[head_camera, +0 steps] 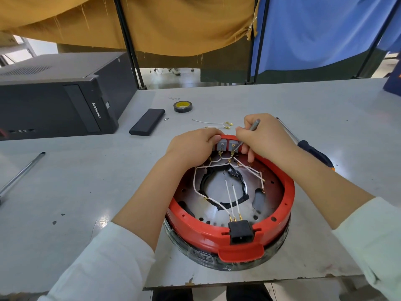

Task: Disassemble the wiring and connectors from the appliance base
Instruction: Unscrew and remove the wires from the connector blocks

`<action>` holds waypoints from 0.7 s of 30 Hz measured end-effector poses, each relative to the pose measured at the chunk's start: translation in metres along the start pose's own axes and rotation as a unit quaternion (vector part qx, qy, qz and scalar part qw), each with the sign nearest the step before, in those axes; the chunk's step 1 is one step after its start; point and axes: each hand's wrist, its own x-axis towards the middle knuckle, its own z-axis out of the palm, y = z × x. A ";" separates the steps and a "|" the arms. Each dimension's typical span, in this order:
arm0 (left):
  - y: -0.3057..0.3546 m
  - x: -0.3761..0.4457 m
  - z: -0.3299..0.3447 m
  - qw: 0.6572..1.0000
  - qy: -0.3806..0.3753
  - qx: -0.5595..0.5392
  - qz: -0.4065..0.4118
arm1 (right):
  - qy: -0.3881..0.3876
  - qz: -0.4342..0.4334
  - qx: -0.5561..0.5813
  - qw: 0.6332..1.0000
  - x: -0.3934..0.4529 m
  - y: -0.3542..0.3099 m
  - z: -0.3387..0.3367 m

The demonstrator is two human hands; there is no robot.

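Nearest the viewer, the red appliance base (230,216) sits upside down on the grey worktop (86,181), close to its front edge, with a black power socket (241,232) set into the near rim. Three white wires (232,198) with brass terminals run from that socket across the metal plate inside, and more white wires loop round the central opening toward the far rim. At that far rim stand two grey connector blocks (227,145), each with a brass tab. The left hand (193,146) curls over the rim just left of the blocks, its fingers wrapped on the red edge and gripping it. The right hand (262,135) is clamped on a slim grey metal tool (252,127), fingers pinched round its shaft, and the tip points down at the terminal under the right block. Just beyond the hands, two loose white wires (213,124) with brass ends lie on the worktop. A long screwdriver (308,146) with a black handle lies to the right, partly hidden by the right forearm. Farther back are a roll of black tape (183,106), a flat black rectangular case (147,122) and a small screw (166,119) beside it. A metal rod (21,172) lies at the left, and a black computer tower (58,94) rests on its side at the far left.
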 end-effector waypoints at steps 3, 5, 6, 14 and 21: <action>0.000 0.000 0.000 1.000 0.001 -0.002 0.000 | 0.033 0.001 -0.021 0.999 -0.003 -0.002 0.004; 0.000 -0.001 0.000 1.000 0.003 -0.003 0.002 | 0.053 -0.013 -0.059 0.997 -0.006 -0.003 0.007; 0.000 -0.001 0.000 1.000 0.005 -0.004 0.002 | 0.062 -0.023 -0.072 0.995 -0.008 -0.004 0.007; 0.000 -0.001 0.000 1.000 0.006 -0.003 0.001 | 0.046 -0.019 -0.049 0.998 -0.006 -0.003 0.007; 0.000 0.000 -0.001 1.000 0.002 0.000 0.004 | 0.006 0.051 -0.002 0.999 0.009 -0.006 0.003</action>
